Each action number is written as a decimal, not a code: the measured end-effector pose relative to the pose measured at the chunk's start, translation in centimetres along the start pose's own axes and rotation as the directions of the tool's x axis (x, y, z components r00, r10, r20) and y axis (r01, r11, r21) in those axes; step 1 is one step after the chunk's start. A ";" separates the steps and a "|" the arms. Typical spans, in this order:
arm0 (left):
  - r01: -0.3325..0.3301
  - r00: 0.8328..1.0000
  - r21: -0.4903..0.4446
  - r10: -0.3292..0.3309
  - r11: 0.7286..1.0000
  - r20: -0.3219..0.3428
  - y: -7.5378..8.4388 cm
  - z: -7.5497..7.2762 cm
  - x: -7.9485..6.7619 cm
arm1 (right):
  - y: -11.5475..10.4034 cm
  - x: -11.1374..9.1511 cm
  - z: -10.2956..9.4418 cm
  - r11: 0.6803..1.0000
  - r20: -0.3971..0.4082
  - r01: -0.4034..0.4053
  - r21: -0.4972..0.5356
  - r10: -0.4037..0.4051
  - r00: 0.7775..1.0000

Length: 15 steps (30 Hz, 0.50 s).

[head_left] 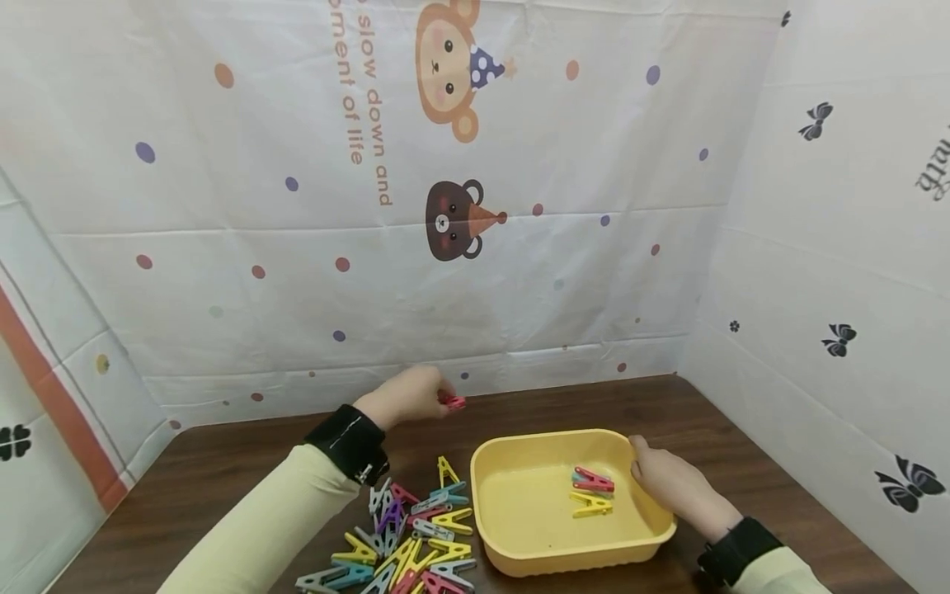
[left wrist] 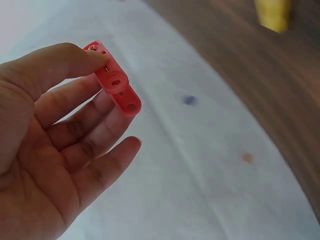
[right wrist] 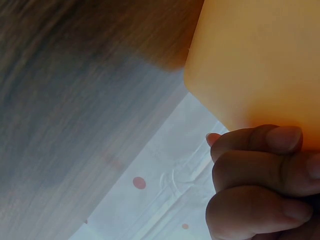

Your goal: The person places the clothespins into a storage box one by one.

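My left hand (head_left: 412,394) is raised over the back of the table and pinches a red clothespin (left wrist: 116,81) between thumb and fingers. In the left wrist view the little finger stands apart from the pin. The right hand (head_left: 674,485) grips the right side of a yellow plastic tub (head_left: 523,499), thumb at the rim and fingers along the outer wall (right wrist: 250,65). Inside the tub lie a red clothespin (head_left: 594,485), a yellow clothespin (head_left: 591,505) and a partly hidden bluish one. Left of the tub, a loose pile of clothespins (head_left: 391,516) spreads below my left forearm.
The pile mixes yellow, red, grey, blue and purple pins, some close to the tub's left wall. A dark wooden table (head_left: 579,406) carries everything. White printed sheeting (head_left: 386,305) rises behind it and along both sides.
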State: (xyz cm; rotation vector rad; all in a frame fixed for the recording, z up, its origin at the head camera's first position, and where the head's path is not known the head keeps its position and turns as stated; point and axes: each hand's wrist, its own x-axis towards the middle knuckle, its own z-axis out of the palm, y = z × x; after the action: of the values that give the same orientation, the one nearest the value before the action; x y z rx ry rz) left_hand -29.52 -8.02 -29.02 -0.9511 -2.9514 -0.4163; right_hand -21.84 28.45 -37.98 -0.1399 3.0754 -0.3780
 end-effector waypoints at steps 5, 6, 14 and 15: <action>-0.035 0.998 -0.087 0.030 0.996 -0.062 2.1 -1.4 1.8 | 0.1 -0.1 0.0 1.000 -0.010 -0.002 -0.003 0.002 1.000; -0.039 0.997 -0.095 0.032 0.995 -0.073 2.5 -1.6 2.2 | 0.1 -0.1 0.0 1.000 -0.012 -0.001 -0.003 0.001 1.000; -0.159 0.978 -0.087 0.145 0.983 -0.147 6.6 -1.6 4.4 | 0.1 0.0 0.0 1.000 -0.006 -0.011 -0.002 0.011 1.000; -0.170 0.976 -0.085 0.156 0.982 -0.152 7.1 -1.4 4.6 | 0.1 0.0 0.0 1.000 -0.003 -0.013 -0.001 0.013 1.000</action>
State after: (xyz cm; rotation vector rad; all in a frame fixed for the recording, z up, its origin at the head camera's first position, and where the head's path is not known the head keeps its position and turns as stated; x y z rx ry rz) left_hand -29.28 -0.19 -25.45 -1.1125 -2.7202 -0.6001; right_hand -21.84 28.50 -38.02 -0.1196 3.0783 -0.3770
